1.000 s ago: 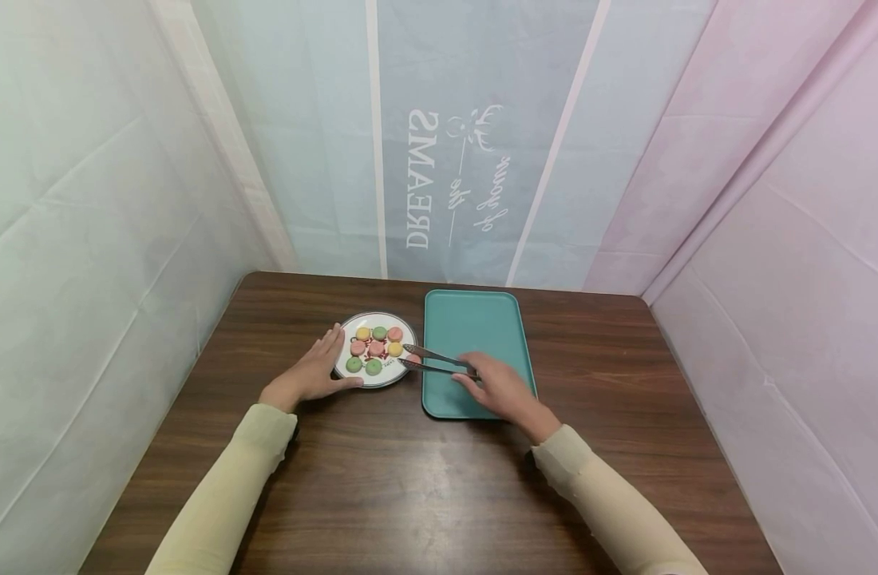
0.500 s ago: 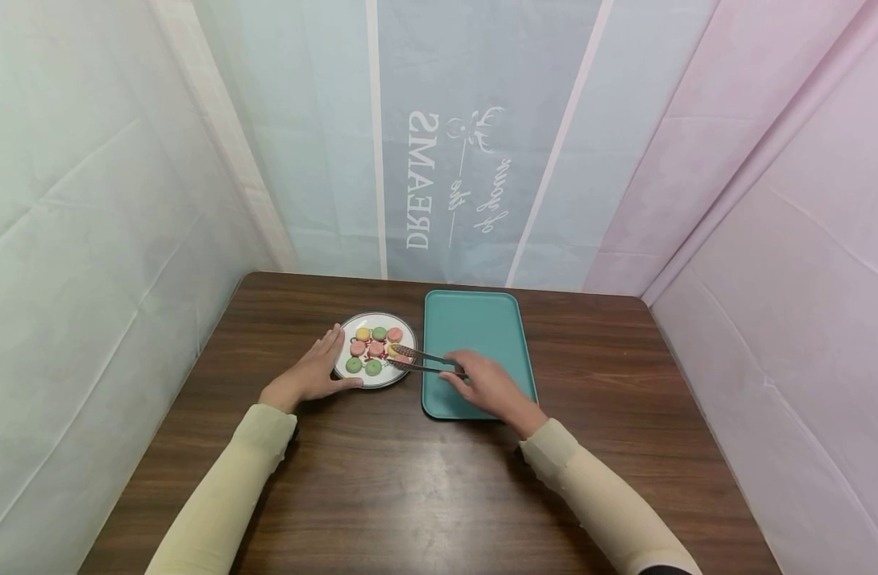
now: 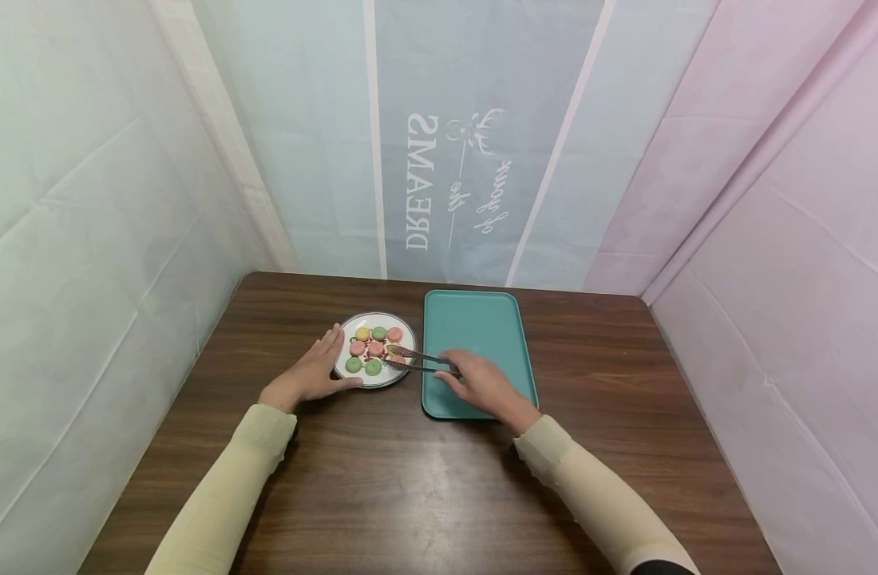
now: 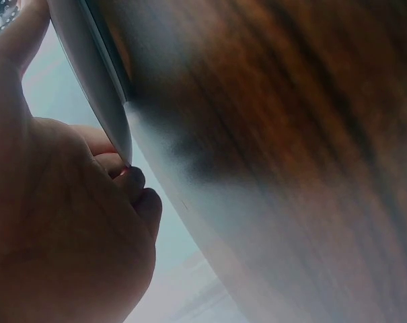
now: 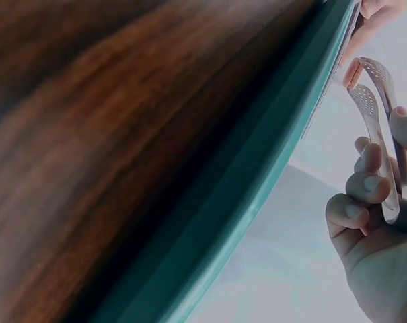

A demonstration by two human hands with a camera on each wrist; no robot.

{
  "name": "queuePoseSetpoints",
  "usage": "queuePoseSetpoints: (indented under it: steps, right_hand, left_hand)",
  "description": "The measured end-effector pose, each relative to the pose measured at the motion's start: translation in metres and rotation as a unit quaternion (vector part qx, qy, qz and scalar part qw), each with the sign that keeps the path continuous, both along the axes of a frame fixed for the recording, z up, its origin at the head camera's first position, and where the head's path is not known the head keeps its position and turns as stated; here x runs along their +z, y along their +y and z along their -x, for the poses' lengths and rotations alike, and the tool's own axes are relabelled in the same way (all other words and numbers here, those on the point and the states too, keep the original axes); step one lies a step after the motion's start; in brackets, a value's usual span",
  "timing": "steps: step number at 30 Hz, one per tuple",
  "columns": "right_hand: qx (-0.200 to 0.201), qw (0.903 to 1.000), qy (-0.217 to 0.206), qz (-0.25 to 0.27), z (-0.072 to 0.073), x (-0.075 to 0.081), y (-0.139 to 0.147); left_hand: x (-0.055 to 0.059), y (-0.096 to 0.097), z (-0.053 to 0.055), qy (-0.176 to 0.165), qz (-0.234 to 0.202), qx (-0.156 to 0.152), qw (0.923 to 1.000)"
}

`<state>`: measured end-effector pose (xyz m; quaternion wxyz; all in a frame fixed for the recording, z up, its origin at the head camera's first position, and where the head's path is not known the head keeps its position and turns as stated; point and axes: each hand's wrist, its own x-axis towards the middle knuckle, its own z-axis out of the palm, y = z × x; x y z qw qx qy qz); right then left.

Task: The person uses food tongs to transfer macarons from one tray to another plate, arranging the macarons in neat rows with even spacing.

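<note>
Several pink, yellow and green macarons [image 3: 376, 349] sit on a white plate [image 3: 387, 378] with a dark-lined rim. My left hand [image 3: 311, 374] rests at the plate's left edge, thumb and fingers spread along the rim; its fingertips touch the rim in the left wrist view. My right hand [image 3: 478, 387] grips metal tongs [image 3: 428, 361] with perforated ends, reaching over the plate's right side. Their ends stand apart around a pink macaron, which partly hides behind them; whether they touch it, I cannot tell. Near the tongs' tips in the right wrist view appears the pink macaron [image 5: 353, 73].
A teal tray [image 3: 468, 315] lies right of the plate, under my right hand and the tongs. Both stand near the far edge of a brown wooden table [image 3: 425, 495]. Fabric sheets [image 3: 590, 160] with mirrored lettering hang behind and at both sides.
My right hand and the tongs have moved left, carrying a pink macaron from the plate's right edge further onto the plate. The tongs' ends now look farther apart. My left hand has stayed put.
</note>
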<state>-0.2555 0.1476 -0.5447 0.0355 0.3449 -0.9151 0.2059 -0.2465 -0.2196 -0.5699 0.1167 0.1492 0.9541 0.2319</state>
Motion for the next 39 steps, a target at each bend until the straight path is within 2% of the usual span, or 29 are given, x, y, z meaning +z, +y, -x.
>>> queuePoseSetpoints:
  steps: [7, 39]
  right_hand:
    - [0.002, 0.9999, -0.006, -0.009, 0.001, -0.004, -0.005]
    - [-0.002, 0.9993, -0.032, -0.018, -0.002, -0.012, -0.013]
  left_hand:
    - [-0.005, -0.001, 0.001, 0.004, 0.003, 0.000, 1.0000]
    - [-0.011, 0.001, -0.002, 0.014, 0.007, 0.001, 0.9999]
